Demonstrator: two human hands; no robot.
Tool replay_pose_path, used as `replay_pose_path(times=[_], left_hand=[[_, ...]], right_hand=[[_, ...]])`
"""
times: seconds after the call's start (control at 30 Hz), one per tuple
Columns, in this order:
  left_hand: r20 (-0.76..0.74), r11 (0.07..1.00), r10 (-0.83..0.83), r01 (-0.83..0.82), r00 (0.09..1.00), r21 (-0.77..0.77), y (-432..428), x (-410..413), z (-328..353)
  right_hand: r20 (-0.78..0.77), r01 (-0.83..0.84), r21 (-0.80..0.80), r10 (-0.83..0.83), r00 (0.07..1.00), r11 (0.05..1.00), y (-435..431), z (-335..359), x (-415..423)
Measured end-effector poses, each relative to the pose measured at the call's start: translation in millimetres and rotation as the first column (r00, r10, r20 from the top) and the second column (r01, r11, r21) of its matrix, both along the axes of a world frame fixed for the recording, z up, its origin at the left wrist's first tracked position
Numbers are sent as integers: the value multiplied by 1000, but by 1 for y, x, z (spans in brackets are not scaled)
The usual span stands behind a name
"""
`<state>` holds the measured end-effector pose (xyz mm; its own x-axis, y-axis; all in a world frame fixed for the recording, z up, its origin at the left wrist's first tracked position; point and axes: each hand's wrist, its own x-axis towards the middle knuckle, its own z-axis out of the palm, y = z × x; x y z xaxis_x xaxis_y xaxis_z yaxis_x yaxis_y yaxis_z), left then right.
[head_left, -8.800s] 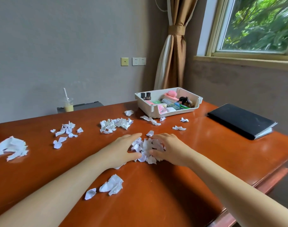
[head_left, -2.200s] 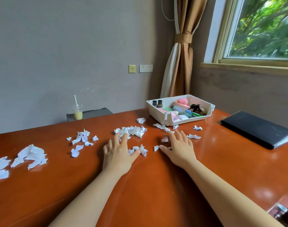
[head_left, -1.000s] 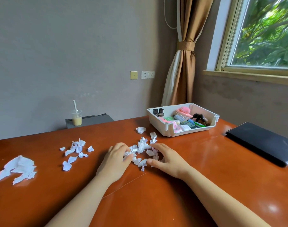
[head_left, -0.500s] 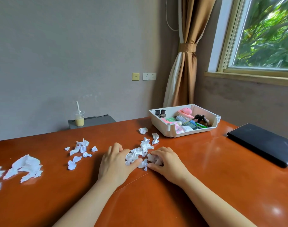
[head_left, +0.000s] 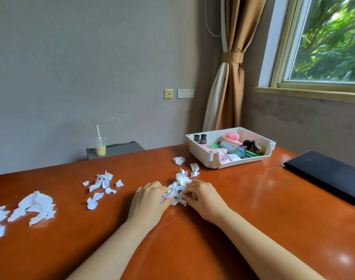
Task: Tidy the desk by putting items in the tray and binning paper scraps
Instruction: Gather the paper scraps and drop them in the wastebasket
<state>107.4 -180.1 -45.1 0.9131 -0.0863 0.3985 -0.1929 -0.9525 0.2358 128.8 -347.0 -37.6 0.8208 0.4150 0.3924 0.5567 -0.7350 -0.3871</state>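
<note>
We see our left hand (head_left: 150, 201) and right hand (head_left: 205, 199) close together, fingers curled round a heap of crumpled white paper scraps (head_left: 177, 188), on the glossy reddish-brown wooden desk (head_left: 253, 199), white plastic tray (head_left: 211, 161) of small items just beyond, loose torn white scraps (head_left: 103, 183) lying further left

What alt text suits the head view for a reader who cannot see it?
A left hand and a right hand bunch white paper scraps together on a reddish desk. Beyond sit a filled white tray and black folder; loose scraps lie left.

Crumpled white paper scraps (head_left: 179, 179) heaped on the desk (head_left: 253, 199), more scattered leftward, white tray (head_left: 201, 156) full of small items (head_left: 233, 153) behind them
</note>
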Motion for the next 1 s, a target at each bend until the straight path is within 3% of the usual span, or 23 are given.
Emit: replay_pose_path(times=[0.33, 0.5, 0.67, 1.0], left_hand=[[-14, 996, -82, 81, 997, -44, 0, -2, 2], [-11, 996, -75, 75, 997, -46, 1, 4, -1], [8, 992, -89, 89, 996, -88, 3, 4, -3], [-6, 977, -95, 92, 995, -192, 3, 6, 0]], right_hand=[[-59, 38, 142, -30, 998, 989, 6, -5, -5], [-125, 35, 51, -29, 992, 998, 4, 1, -11], [-80, 34, 3, -34, 996, 999, 10, -4, -10], [-26, 43, 54, -42, 999, 998, 23, -5, -5]])
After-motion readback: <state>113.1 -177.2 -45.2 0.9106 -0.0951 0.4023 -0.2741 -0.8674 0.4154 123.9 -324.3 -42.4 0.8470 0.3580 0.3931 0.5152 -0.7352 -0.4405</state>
